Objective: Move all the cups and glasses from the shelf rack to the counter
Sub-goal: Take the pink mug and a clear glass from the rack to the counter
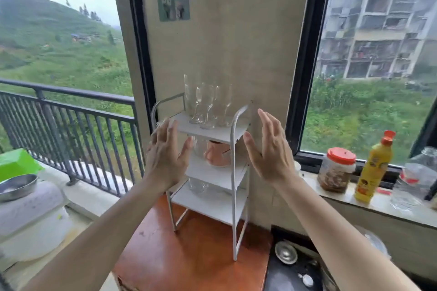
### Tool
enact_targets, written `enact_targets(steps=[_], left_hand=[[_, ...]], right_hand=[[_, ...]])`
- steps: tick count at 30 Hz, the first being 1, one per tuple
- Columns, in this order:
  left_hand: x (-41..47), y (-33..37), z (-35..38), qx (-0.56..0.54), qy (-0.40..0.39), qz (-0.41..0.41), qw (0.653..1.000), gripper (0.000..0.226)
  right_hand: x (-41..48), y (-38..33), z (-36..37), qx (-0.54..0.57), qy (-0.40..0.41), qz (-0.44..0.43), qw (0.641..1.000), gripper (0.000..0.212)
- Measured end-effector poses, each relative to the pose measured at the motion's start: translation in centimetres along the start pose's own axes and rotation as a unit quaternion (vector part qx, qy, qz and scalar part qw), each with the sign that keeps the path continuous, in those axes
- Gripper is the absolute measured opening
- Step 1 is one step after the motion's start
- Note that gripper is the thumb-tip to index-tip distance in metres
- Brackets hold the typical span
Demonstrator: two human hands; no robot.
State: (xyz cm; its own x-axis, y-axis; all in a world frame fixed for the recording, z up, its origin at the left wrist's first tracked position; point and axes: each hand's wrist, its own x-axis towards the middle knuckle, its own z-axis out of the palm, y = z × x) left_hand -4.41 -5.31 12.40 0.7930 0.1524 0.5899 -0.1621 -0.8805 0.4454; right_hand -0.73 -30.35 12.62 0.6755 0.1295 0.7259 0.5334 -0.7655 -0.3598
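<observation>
Both hands up now, left hand (165, 156) and right hand (269, 149), fingers spread, holding nothing, either side of the shelf rack (234, 172) w/ the top tier between them. Stemmed glasses (208, 104) crowd that top shelf, upright, nearly touching. Copper-pink cup (217, 153) on the mid shelf, a clear glass (197, 185) below it, I think; it's blurry. Rack sits on the reddish worktop (196, 255). Best bet: take the front glass by the stem, lift straight up, don't clip its neighbours.

Beige wall (236, 30) btwn two black-framed windows (369, 54); grey daylight, balcony railing (71, 111) outside.
</observation>
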Motion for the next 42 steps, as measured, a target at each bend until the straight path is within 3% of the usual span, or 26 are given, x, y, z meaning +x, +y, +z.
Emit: enact_targets(steps=[4,9,13,17,21,28,33,37,42], left_hand=[[0.4,-1.2,2.6,-0.017,0.019,0.028,0.999,0.058],[2.5,-8.1,7.4,-0.067,0.007,0.022,0.997,0.037],[3.1,-12.3,10.9,-0.080,-0.054,0.022,0.995,0.030],[4.1,-13.8,13.1,-0.112,-0.128,-0.001,0.986,0.032],[5.2,-13.4,14.4,-0.184,-0.135,0.010,0.974,0.023],[7.2,-10.4,15.5,-0.353,-0.172,-0.037,0.919,0.024],[7.8,-10.1,15.4,-0.407,-0.183,-0.098,0.890,0.030],[8.2,-8.9,14.7,-0.493,-0.200,-0.177,0.828,0.026],[8.4,-8.6,13.8,-0.538,-0.229,-0.245,0.773,0.020]], right_hand=[[-1.0,0.2,0.1,0.020,0.084,0.012,0.996,0.060],[-2.1,-2.5,6.5,0.005,0.130,-0.020,0.991,0.033],[-3.5,-4.3,11.6,0.038,0.048,-0.040,0.997,0.015],[-3.3,-4.1,16.4,0.036,-0.077,0.122,0.989,0.024],[-2.2,-3.3,18.8,0.115,-0.081,0.217,0.966,0.028],[-1.5,-2.2,20.5,0.337,-0.074,0.331,0.878,0.027],[-2.2,-1.4,20.8,0.285,-0.024,0.348,0.893,0.024],[-2.5,-1.6,20.8,0.268,-0.019,0.371,0.889,0.020],[-2.4,-2.2,20.2,0.264,-0.022,0.379,0.887,0.041]])
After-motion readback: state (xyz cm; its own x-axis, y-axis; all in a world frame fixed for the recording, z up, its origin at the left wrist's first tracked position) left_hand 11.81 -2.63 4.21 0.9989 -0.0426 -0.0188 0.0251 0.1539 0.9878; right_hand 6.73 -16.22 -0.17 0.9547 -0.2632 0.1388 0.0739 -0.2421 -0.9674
